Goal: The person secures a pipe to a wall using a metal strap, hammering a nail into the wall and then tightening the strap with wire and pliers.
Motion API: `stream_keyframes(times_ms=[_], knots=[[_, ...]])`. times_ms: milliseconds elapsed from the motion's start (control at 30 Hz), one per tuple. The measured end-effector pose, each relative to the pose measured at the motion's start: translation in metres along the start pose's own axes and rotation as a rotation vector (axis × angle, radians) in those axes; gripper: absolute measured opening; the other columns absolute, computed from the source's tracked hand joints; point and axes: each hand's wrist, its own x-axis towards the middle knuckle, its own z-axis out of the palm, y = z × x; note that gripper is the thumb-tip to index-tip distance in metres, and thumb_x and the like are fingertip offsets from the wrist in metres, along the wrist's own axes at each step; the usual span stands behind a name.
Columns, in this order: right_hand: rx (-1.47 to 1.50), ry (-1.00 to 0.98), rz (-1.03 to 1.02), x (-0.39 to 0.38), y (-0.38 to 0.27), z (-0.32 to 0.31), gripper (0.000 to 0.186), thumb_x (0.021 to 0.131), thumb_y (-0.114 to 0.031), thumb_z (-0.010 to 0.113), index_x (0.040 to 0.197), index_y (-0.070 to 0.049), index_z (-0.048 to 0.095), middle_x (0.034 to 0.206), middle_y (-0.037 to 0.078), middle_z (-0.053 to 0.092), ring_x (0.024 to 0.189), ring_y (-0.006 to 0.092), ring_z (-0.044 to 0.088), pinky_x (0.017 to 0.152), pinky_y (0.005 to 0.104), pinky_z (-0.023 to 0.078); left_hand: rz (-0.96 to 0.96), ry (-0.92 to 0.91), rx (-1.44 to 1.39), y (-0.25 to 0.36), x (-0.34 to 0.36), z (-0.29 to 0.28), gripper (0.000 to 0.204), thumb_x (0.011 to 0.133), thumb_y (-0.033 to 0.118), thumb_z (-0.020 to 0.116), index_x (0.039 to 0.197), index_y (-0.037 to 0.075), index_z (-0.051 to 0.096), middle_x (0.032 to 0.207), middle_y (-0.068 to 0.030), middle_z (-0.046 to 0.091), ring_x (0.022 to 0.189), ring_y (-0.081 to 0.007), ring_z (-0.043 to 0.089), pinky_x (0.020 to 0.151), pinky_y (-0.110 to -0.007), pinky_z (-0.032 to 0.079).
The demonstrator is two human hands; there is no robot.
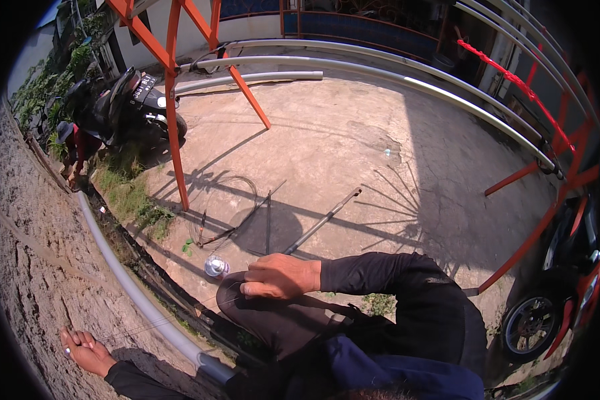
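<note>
My right hand point(281, 277) rests closed on my bent knee, with the thumb against the curled fingers. Low on the left, my left hand point(88, 351) is held up by the rough wall with its fingers curled in. A small pale bit shows at its fingertips, too small to name. Thin dark string point(155, 323) appears to stretch from the left hand toward the right one; its ends are hidden in the fingers. Just beyond my knee stands a clear plastic bottle point(216, 267). A grey pipe point(130, 283) runs along the foot of the wall between my hands.
Loops of wire point(250, 213) and a metal rod point(323, 220) lie on the concrete. Orange metal frames point(173, 127) carry long pipes point(380, 73) across the yard. A motorbike point(143, 100) and a crouching person point(83, 147) are far left. Another motorbike's wheel point(530, 327) stands right.
</note>
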Motion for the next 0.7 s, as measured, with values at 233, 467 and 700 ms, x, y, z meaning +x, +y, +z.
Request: stream_keyframes(times_ms=[233, 467, 700], knots=[[0.224, 0.03, 0.231, -0.013, -0.011, -0.01, 0.021, 0.092, -0.022, 0.056, 0.084, -0.003, 0.052, 0.079, 0.018, 0.055, 0.076, 0.0387, 0.056, 0.067, 0.0465, 0.045, -0.002, -0.042, 0.091, -0.03, -0.014, 0.024, 0.028, 0.1, 0.016, 0.055, 0.12, -0.004, 0.056, 0.064, 0.0023, 0.036, 0.047, -0.004, 0.028, 0.036, -0.021, 0.025], [0.254, -0.011, 0.127, -0.024, -0.015, -0.001, 0.018, 0.094, -0.02, 0.056, 0.088, -0.003, 0.055, 0.081, 0.016, 0.057, 0.074, 0.0377, 0.057, 0.064, 0.0445, 0.046, -0.056, -0.084, 0.013, -0.043, -0.013, 0.023, 0.033, 0.101, 0.015, 0.053, 0.127, -0.005, 0.051, 0.066, 0.0007, 0.04, 0.047, -0.0041, 0.029, 0.036, -0.021, 0.027], [0.331, 0.075, 0.242, -0.027, -0.011, 0.004, 0.015, 0.094, -0.017, 0.059, 0.096, -0.002, 0.061, 0.08, 0.016, 0.064, 0.075, 0.0355, 0.063, 0.063, 0.0413, 0.05, -0.034, -0.03, -0.012, -0.031, -0.024, 0.028, 0.028, 0.101, 0.014, 0.053, 0.122, -0.005, 0.054, 0.066, 0.0013, 0.04, 0.047, -0.004, 0.03, 0.036, -0.021, 0.026]])
